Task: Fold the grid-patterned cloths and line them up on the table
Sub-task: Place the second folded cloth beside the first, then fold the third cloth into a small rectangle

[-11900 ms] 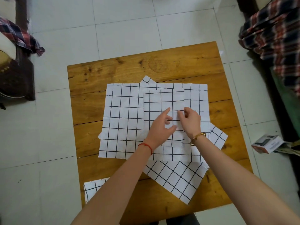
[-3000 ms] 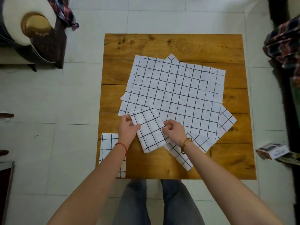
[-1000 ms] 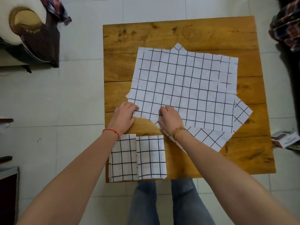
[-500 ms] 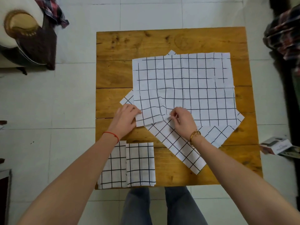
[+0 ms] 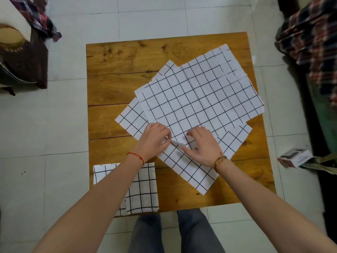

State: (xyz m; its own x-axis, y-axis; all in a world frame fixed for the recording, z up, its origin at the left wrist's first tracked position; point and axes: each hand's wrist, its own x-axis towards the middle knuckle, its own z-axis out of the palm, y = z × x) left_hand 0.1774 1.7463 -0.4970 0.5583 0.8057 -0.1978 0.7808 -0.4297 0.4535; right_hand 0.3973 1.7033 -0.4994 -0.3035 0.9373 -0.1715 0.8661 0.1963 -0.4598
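Near edge of top cloth gathered for the next fold.

At lower left of the frame we noted the folded cloths [image 5: 144, 187] side by side at the table's near edge, partly under the forearm. At centre, our left hand [image 5: 154, 138] pinched the near corner of the top cloth [image 5: 197, 99], fingers closed on it; our right hand [image 5: 202, 145] lay flat beside it, fingers spread. We judged it best to square edges before creasing, since other sheets [image 5: 187, 167] lay skewed beneath. Beyond lay bare wooden table [image 5: 116, 59], pale floor tiles [image 5: 153, 17], and plaid fabric [image 5: 310, 31] at upper right.
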